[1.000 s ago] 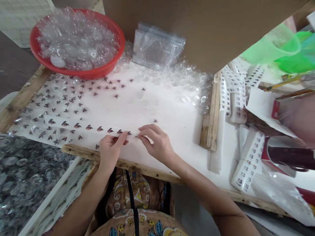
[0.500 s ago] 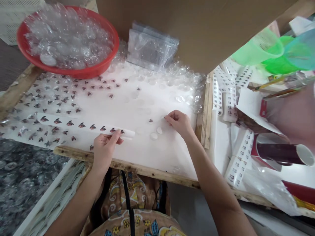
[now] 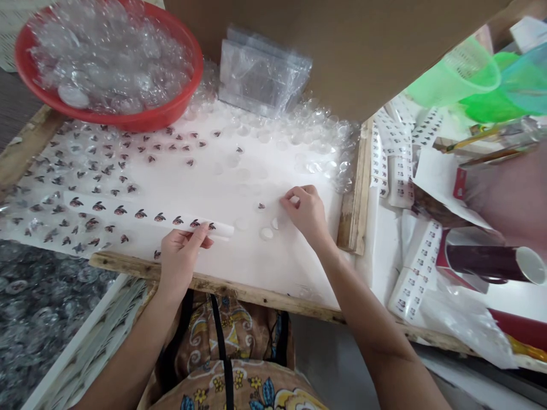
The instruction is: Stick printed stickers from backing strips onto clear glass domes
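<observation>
My left hand (image 3: 184,250) pinches the right end of a white sticker strip (image 3: 139,214) printed with a row of small dark winged pictures. Over the white board, my right hand (image 3: 304,212) has thumb and forefinger pressed together; whatever may be between them is too small to name. Just left of and below those fingers lie a clear disc (image 3: 266,233) and another disc beside it. A disc with a sticker on it (image 3: 261,205) sits a little further left. Many stickered clear discs (image 3: 98,165) cover the board's left side.
A red basin (image 3: 171,117) heaped with clear pieces stands at the back left. Behind the board are a clear plastic box (image 3: 262,74) and a large cardboard box (image 3: 342,45). Rolled sticker sheets (image 3: 416,267) and a dark mug (image 3: 482,262) lie right of the wooden edge (image 3: 352,222).
My right hand has shifted slightly left toward the stickered disc, its fingers still pinched. The left hand keeps its hold on the strip. The whole view has tilted a little.
</observation>
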